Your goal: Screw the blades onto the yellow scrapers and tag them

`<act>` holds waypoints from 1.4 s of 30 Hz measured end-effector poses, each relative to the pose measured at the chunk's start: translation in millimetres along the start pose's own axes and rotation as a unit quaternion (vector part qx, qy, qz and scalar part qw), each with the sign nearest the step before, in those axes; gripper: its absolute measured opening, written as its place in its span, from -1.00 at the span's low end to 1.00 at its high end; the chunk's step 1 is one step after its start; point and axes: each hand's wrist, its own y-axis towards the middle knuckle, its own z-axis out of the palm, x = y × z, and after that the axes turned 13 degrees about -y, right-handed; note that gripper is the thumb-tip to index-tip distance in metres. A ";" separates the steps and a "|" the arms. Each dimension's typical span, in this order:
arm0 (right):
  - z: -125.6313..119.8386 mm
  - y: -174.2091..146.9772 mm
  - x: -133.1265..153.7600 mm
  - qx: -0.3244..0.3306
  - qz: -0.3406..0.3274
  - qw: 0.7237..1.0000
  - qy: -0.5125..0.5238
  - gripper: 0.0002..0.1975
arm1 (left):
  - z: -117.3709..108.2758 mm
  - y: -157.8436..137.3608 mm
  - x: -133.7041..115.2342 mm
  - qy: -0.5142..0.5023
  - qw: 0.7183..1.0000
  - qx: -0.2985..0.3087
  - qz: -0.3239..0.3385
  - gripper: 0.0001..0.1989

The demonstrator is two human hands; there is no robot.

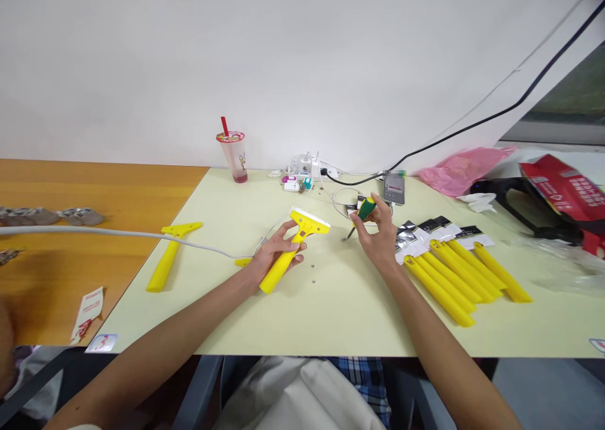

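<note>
While the left hand (278,252) grips a yellow scraper (276,275) around its shaft, the right hand (382,231) pinches a screwdriver (366,209) by its green-and-yellow handle between thumb and fingers. Scraper: tilted above the middle of the tabletop (340,329), its wide head up and to the right, handle end down and to the left. Screwdriver: shaft angled down and leftward, tip near a small metal piece (343,239); contact cannot be told. The two tools are apart.

Loose on the surface, between the hands: two tiny screws (312,274). Left side: a second scraper (164,266) lying flat, head away from the person. Beside the left wrist, a yellow piece (242,262), mostly hidden by the arm. Right of the right hand: a row of yellow handles (439,285) with packaged heads, side by side. Toward the wall: a cup (235,156) with a red straw, a power strip (307,165) and a phone (394,189).
</note>
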 end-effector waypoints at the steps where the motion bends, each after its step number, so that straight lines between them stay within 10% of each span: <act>1: -0.6 0.4 0.8 -0.002 0.000 1.000 0.002 -0.34 | 0.0 0.0 0.0 -0.002 1.000 0.001 -0.001 -0.33; 28: -9.3 8.7 25.9 -0.096 0.057 0.978 0.179 -0.25 | -4.0 4.4 3.4 0.014 0.997 -0.070 -0.023 -0.18; 42: -1.8 -0.8 40.1 -0.036 0.123 0.961 0.244 -0.32 | 9.2 -0.2 9.5 -0.017 0.994 -0.092 -0.050 -0.09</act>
